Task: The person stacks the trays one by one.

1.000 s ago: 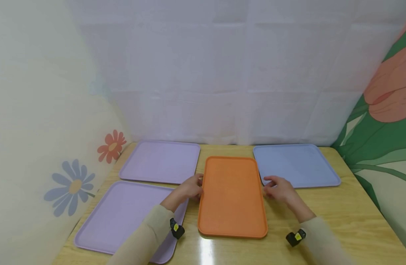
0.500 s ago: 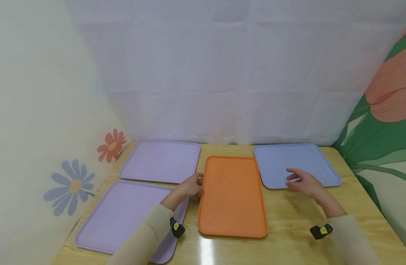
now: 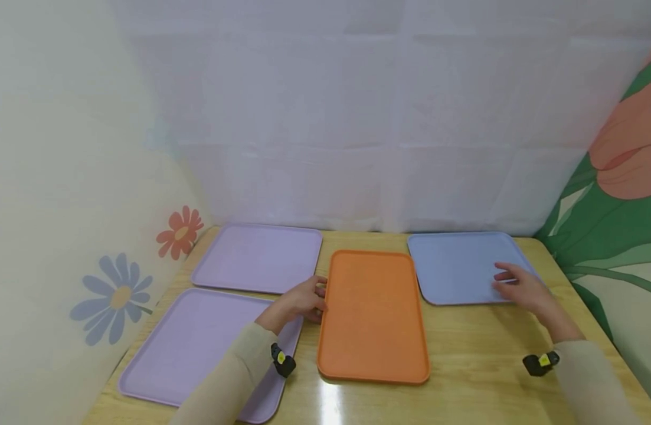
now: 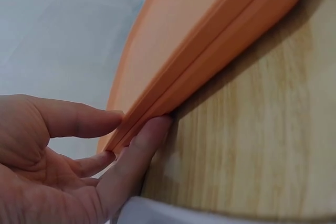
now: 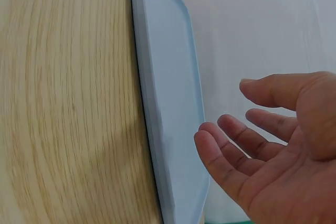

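Observation:
The orange tray lies lengthwise in the middle of the wooden table. My left hand is at its left edge. In the left wrist view, the left hand pinches the tray's rim, with one digit on its upper edge and another low on its side; a line runs along that side. My right hand hovers over the front right part of the blue tray. Seen from the right wrist, the right hand holds nothing, its fingers spread and slightly bent beside the blue tray.
Two purple trays lie on the left, one at the back and one nearer, partly covered by my left sleeve. A pale sheet hangs behind the wooden table. Flower-printed walls stand at both sides.
My right hand has moved from the orange tray's right edge rightward to the far side of the blue tray's front. My left hand and the orange tray have stayed in place.

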Motion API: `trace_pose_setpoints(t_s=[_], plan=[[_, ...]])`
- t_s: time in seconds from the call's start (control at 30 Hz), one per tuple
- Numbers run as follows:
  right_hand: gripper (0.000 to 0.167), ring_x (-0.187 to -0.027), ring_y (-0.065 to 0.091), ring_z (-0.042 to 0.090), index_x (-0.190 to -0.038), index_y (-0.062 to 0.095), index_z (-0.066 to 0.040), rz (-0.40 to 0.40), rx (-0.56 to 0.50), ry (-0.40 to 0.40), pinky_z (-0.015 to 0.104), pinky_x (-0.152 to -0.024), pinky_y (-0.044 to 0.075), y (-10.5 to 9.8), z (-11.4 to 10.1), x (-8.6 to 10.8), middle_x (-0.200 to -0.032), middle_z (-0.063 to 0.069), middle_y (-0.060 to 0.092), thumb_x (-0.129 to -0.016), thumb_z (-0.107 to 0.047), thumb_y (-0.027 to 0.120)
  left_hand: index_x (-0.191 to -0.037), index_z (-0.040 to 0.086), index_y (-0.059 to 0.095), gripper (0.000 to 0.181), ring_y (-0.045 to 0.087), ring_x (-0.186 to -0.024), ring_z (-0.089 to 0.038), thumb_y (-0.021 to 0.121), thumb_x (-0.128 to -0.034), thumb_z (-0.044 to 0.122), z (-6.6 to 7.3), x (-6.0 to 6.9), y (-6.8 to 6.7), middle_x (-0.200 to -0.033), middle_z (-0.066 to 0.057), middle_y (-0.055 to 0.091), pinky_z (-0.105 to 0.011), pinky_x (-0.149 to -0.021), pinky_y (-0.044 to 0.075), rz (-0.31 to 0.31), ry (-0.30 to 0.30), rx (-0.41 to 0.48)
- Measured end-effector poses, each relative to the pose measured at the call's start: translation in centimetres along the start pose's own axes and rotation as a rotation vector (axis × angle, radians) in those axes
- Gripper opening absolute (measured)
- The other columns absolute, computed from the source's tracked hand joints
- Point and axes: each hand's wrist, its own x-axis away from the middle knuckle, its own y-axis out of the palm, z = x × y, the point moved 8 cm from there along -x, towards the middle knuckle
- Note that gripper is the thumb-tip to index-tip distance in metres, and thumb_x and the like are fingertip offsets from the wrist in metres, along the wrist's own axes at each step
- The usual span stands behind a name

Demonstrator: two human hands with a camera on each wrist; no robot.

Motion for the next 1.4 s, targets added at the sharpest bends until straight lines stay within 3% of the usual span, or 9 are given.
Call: trace_pose_setpoints(t_s=[0.33,0.7,0.9,1.13,1.4], plan=[[0.055,-0.12,0.05,0.057,-0.142,0.036,0.018,0.082,0.137,-0.003,0.057,-0.091,0.051,-2.9,2.6,0.1,-0.131,0.044,0.05,-0.102,-0.015,0.055,-0.149,-0.005,0.028,0.077,0.057,-0.081,-0.026,0.056,-0.0791,-0.021,0.2,0.3,0.0,-0.116,-0.02,0.046,-0.045,-0.07,0.062,-0.016,-0.002,-0.002],[0.06,-0.123,0.038,0.066,-0.142,0.026,0.023,0.064,0.195,0.054,0.069,-0.098,0.042,-4.7,5.3,0.0,-0.138,0.051,0.031,-0.104,-0.017,0.05,-0.148,-0.004,0.029,0.078,0.056,-0.083,-0.025,0.057,-0.0776,-0.021,0.3,0.2,0.1,-0.112,-0.018,0.046,-0.046,-0.071,0.061,-0.008,0.007,-0.005],[0.065,-0.124,0.036,0.066,-0.142,0.023,0.025,0.053,0.201,0.095,0.069,-0.098,0.041,-5.1,6.1,-0.2,-0.14,0.052,0.026,-0.104,-0.02,0.05,-0.147,-0.004,0.03,0.077,0.056,-0.084,-0.025,0.057,-0.0772,-0.02,0.1,-0.1,0.2,-0.111,-0.017,0.046,-0.047,-0.071,0.062,0.005,0.0,-0.018],[0.065,-0.121,0.039,0.065,-0.138,0.027,0.027,0.062,0.265,0.091,0.069,-0.097,0.041,-5.0,7.3,-1.0,-0.135,0.052,0.033,-0.1,-0.019,0.052,-0.146,-0.004,0.031,0.075,0.056,-0.084,-0.027,0.056,-0.0775,-0.021,-0.1,-0.2,0.2,-0.11,-0.017,0.046,-0.05,-0.073,0.061,0.01,-0.012,-0.025],[0.069,-0.12,0.039,0.065,-0.136,0.027,0.03,0.07,0.287,0.179,0.068,-0.101,0.038,-4.7,9.4,-1.1,-0.132,0.053,0.035,-0.097,-0.021,0.053,-0.146,-0.004,0.032,0.075,0.056,-0.085,-0.028,0.056,-0.0772,-0.021,-0.3,-0.1,0.4,-0.112,-0.019,0.046,-0.051,-0.073,0.061,0.007,-0.018,-0.023]])
